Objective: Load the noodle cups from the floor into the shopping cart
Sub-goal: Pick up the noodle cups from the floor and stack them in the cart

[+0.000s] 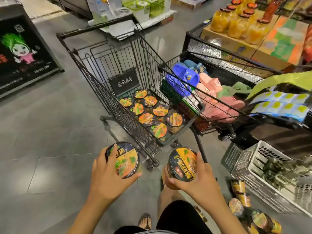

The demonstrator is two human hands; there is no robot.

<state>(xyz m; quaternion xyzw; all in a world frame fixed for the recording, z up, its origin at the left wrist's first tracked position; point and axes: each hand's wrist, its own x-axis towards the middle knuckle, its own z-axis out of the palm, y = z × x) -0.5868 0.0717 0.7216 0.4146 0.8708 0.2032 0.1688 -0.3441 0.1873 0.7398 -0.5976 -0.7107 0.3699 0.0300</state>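
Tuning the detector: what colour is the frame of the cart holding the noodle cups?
Black. The cart shows best in the head view.

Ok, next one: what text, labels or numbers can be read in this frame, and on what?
Nothing can be quoted for certain.
Left cup lid, in left hand: large Chinese characters, blurred.
Right cup lid, in right hand: yellow Chinese characters, blurred.
Placard in shopping cart: four round pictograms, no words.
Black display board: small number, too blurred.
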